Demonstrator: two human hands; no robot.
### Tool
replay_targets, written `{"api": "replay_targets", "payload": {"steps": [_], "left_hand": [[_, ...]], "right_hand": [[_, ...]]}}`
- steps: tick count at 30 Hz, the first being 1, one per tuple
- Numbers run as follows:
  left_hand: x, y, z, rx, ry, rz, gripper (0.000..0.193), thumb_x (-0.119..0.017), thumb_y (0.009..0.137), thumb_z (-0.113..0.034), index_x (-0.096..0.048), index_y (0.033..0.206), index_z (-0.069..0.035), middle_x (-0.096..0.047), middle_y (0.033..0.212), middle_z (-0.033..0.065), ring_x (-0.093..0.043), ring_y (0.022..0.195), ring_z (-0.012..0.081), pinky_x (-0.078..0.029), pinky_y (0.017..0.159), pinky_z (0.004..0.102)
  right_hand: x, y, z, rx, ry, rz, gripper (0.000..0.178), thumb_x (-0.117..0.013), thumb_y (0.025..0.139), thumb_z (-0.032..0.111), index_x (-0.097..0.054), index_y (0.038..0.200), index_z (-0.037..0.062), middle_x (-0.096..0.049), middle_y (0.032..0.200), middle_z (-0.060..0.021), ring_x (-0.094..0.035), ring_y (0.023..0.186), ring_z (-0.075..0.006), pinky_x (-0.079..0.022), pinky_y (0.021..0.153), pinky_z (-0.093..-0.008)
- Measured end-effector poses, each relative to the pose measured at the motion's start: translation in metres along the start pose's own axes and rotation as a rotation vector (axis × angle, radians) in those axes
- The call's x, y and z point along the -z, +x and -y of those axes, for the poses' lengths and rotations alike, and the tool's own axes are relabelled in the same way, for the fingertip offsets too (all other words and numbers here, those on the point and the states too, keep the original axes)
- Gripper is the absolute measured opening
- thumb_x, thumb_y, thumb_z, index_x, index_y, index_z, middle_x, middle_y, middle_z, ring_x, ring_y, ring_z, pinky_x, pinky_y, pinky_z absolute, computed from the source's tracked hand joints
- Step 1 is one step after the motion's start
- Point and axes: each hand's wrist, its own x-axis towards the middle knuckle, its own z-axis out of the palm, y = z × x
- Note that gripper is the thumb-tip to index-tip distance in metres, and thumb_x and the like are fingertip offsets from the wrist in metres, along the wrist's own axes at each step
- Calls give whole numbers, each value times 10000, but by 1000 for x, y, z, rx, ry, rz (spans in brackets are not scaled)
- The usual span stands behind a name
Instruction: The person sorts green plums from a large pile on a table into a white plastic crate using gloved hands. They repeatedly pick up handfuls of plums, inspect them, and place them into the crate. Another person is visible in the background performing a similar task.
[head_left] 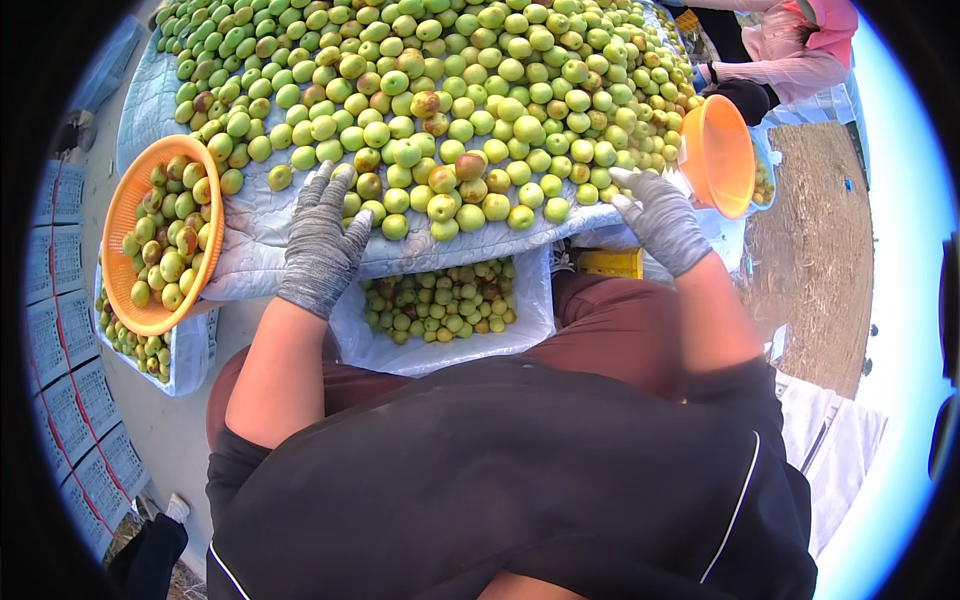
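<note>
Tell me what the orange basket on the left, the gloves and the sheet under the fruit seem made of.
Orange basket: probably moulded plastic, smooth-rimmed and evenly coloured, with a perforated-looking wall.
Gloves: apparently knitted fabric, matte and close-fitting, with mottled grey texture.
Sheet: likely quilted cloth, soft-looking, with puckered, stitched-looking padding; the fibre can't be told.

I'm at an open-air fruit-handling spot: green fruit [510,108] heaped just beyond my left hand [325,240], stacked cartons [78,350] well to its left, bare brown ground [815,250] past my right hand [664,218].
</note>
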Motion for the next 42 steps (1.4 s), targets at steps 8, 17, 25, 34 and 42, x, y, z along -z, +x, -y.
{"api": "replay_targets", "payload": {"steps": [8,17,25,34,42], "left_hand": [[-10,8,-13,45,209,122,809,-646,953,-486,-353,1579,-67,-274,1623,284,-286,1496,436,-209,1249,536],[-13,-25,-61,-252,108,310,761,-684,916,-477,-476,1488,-20,-345,1604,238,-275,1506,447,-218,1251,532],[1,-18,-59,-466,-222,128,322,-705,926,-227,-708,1196,-52,-687,1241,157,-612,1242,371,-483,1079,494],[12,25,28,66,132,-357,658,-774,850,-257,-536,1428,-52,-433,1521,253,-378,1436,443,-319,1202,516],[10,41,54,378,98,-67,737,-731,914,-375,-447,1502,-33,-440,1523,256,-442,1416,388,-369,1184,440]], "right_hand": [[-124,111,156,398,240,-140,672,-698,917,387,-498,1468,57,-537,1443,-202,-517,1331,-373,-384,1162,-465],[-120,67,116,640,354,-134,336,-672,952,277,-680,1220,75,-687,1141,-150,-657,1086,-340,-516,969,-461],[-97,224,135,244,522,-254,249,-683,964,289,-758,1096,91,-736,1025,-128,-705,965,-297,-561,888,-414],[-94,166,158,276,-127,207,311,-663,957,305,-718,1176,92,-736,1020,-144,-710,951,-304,-557,870,-446],[-70,129,197,404,-168,553,348,-657,947,363,-740,1151,94,-743,988,-139,-705,978,-338,-543,920,-455]]}}
